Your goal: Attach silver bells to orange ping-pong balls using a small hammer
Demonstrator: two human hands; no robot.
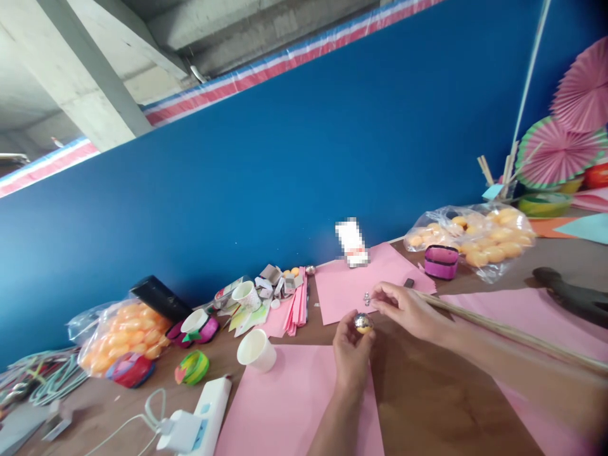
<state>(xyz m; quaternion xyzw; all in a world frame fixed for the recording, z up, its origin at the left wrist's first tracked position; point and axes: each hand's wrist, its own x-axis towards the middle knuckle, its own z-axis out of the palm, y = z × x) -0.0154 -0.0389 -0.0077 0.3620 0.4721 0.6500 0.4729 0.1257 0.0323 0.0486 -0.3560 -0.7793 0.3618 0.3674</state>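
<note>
My left hand [350,351] is closed around a small round shiny ball [363,323], silver on top and yellowish below, with fingers and thumb at its sides. Just above and to the right, my right hand [403,311] is closed in a pinch on a small silver metal piece [367,299] whose exact kind I cannot make out. The piece and the ball are a little apart. Beneath my left forearm lies a pink paper sheet [280,399], and behind both hands is another pink sheet [337,291].
A white paper cup [257,351] stands left of my left hand. Bags of orange balls [126,339] and yellow-orange balls [494,237] flank the table. A power strip [211,405] lies front left. A bundle of thin sticks [503,329] passes behind my right forearm. A blue partition [266,177] closes the back.
</note>
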